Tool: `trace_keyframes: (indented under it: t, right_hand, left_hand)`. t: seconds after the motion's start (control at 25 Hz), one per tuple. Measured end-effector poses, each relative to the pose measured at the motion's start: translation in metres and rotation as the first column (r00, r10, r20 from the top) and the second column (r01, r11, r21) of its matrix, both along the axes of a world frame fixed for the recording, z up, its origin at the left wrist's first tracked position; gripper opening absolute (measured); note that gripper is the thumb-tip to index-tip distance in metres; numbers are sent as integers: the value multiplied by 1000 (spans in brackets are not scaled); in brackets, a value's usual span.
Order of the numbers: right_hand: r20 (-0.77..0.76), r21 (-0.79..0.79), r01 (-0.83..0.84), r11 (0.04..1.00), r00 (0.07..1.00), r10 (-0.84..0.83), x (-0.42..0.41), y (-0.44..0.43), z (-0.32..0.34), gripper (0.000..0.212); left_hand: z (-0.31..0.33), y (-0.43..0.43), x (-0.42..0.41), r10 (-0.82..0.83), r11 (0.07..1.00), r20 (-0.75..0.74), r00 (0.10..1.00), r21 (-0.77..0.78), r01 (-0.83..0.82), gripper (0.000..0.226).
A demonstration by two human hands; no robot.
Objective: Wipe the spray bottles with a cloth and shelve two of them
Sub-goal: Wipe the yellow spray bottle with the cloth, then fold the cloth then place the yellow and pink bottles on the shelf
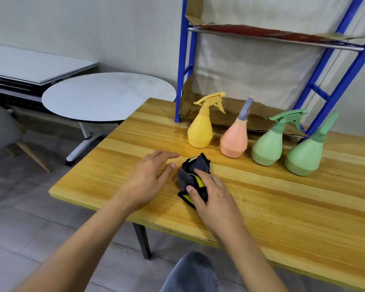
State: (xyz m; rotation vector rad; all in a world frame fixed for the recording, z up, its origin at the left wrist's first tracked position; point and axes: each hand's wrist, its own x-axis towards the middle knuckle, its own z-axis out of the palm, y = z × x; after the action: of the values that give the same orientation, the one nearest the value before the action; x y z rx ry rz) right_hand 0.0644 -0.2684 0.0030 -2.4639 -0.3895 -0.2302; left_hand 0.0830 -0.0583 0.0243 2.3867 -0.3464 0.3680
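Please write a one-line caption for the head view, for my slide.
Right hand grips a dark cloth on the wooden table before four spray bottles.

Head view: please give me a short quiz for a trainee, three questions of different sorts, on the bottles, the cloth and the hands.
1. True or false: one spray bottle already stands on the blue metal shelf rack.
2. How many green plastic spray bottles stand on the long wooden table? A one, B two, C three.
3. Fill in: the ___ hand grips the dark grey cloth with yellow-green trim.
Key: 1 false; 2 B; 3 right hand.
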Motion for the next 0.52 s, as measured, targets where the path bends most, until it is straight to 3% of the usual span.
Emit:
trace_keyframes:
  t: [0.2, 0.36, 0.52]
  right_hand:
    - [-45, 26, -77, 997, 996, 78, -15, 67, 7, 67]
    - [-121, 55, -237, 970, 963, 242, -33, 89, 11, 76]
    - [-84, 43, -277, 960, 956, 279, -36, 80, 9, 65]
  left_hand:
    - [-14, 31, -52, 41, 999, 6, 999, -5, -41, 33]
    - [-24, 68, -75, 137, 989, -1, 991, -48, -137, 33]
    - [-28, 90, -91, 106, 994, 0, 994, -37, -106, 31]
